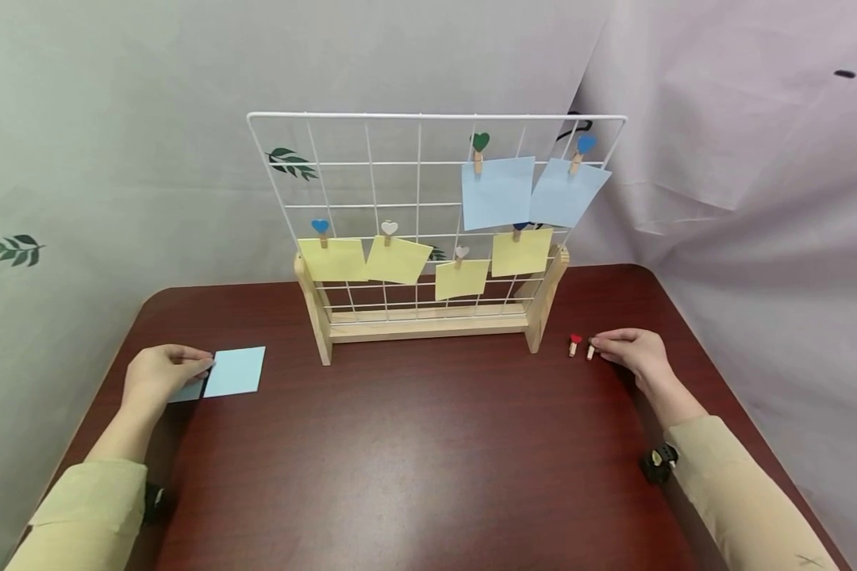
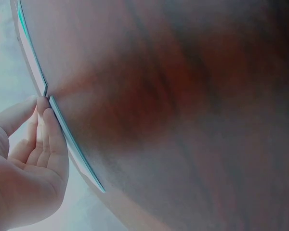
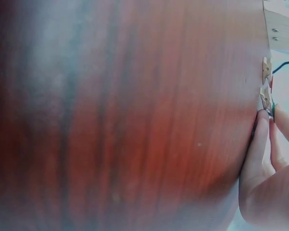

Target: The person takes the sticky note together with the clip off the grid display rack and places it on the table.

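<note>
**Blue Notes and Small Clothespins at the Hands**

The blue sticky note (image 1: 235, 370) lay flat on the dark red wooden surface (image 1: 428, 460), left of the wire grid stand (image 1: 428, 230), its edges roughly square to the surface's front edge. A second blue note (image 1: 187, 390) sat just beside it, partly under the left hand (image 1: 163, 373). Grey fabric with leaf prints hung behind; pale cloth draped on the right. Yellow and blue notes hung clipped on the grid.

The left hand rested on the surface with fingers curled, fingertips (image 2: 47, 115) touching the note's edge; a firm pinch could not be confirmed. The right hand (image 1: 632, 349) lay palm down, right of the stand, its fingertips pinching a small wooden clothespin (image 1: 590, 350), whose long axis ran away from the person. A red-topped clothespin (image 1: 574, 343) lay just beside it, parallel.
</note>
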Motion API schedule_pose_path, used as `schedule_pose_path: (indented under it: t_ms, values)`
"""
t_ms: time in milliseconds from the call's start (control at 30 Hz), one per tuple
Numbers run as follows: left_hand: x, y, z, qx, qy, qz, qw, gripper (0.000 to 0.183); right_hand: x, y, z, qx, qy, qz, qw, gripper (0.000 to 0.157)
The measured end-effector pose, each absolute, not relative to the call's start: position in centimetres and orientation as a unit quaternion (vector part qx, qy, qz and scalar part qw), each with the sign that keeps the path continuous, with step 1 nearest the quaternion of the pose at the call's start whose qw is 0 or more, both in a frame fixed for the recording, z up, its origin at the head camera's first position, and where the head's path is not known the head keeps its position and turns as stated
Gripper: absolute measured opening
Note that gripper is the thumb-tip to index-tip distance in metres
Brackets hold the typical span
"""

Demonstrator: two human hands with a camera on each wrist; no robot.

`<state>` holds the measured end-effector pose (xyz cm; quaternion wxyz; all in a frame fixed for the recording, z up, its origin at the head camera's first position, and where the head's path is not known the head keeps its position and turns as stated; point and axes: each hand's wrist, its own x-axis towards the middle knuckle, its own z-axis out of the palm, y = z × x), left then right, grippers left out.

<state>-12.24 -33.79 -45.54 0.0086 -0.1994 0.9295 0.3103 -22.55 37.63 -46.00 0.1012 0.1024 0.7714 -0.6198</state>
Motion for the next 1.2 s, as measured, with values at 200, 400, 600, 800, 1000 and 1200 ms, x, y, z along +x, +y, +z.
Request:
schedule_pose_path:
  t_ms: [200,400,600,800,1000,1200]
  values:
    - [-12.31,-33.89,-45.61,-0.197,0.93,0.311,0.006,0.035,-22.51,37.55,-45.99,0.108,0.781,-0.606,0.101,0.03]
    - [-12.29,-33.94,-45.66,-0.196,0.927,0.32,0.007,0.034,-22.58,37.44,-45.95,0.108,0.799,-0.586,0.082,0.013]
    - [-12.19,-33.99,-45.76,-0.202,0.914,0.351,0.01,0.034,-22.35,37.21,-45.73,0.12,0.819,-0.559,0.052,0.015]
    - [-12.26,-34.04,-45.78,-0.209,0.906,0.368,0.019,0.036,-22.36,37.14,-45.6,0.123,0.817,-0.561,0.044,0.015]
    - [-12.55,-33.87,-45.8,-0.207,0.902,0.379,0.018,0.037,-22.34,37.02,-45.41,0.129,0.81,-0.57,0.05,0.01]
    - [-12.54,-33.44,-45.49,-0.201,0.907,0.37,0.016,0.04,-22.23,37.03,-45.29,0.126,0.793,-0.595,0.049,0.014]
